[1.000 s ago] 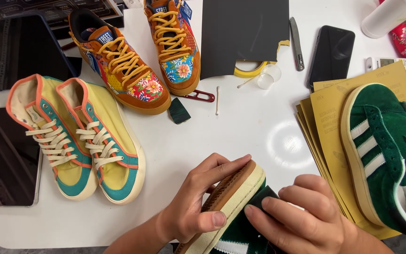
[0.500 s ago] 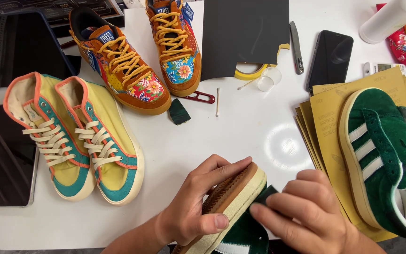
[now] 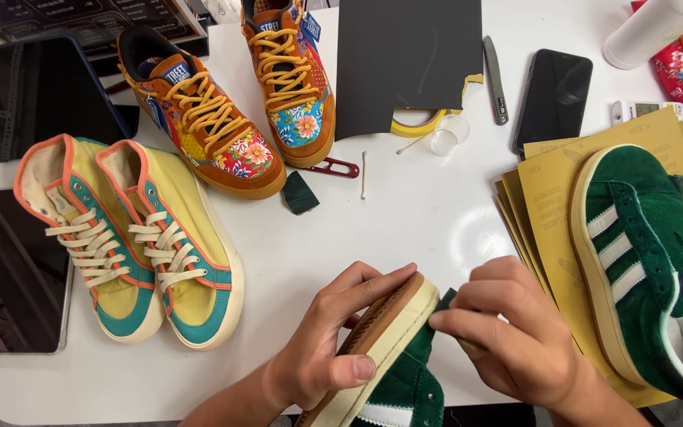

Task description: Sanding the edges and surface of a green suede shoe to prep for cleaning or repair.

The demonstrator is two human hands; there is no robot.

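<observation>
the left hand (image 3: 326, 356) is clamped around a green suede shoe (image 3: 393, 372), fingers over its brown sole and thumb on the cream sidewall, holding it sole-up at the near table edge. the right hand (image 3: 515, 332) pinches a small dark abrasive piece (image 3: 446, 303) against the toe end of that sidewall. progress, as judged: work is under way on this shoe; no finished area can be told. the matching green shoe (image 3: 642, 261), right of the held shoe, rests on sandpaper sheets (image 3: 551, 178), apparently still waiting.
</observation>
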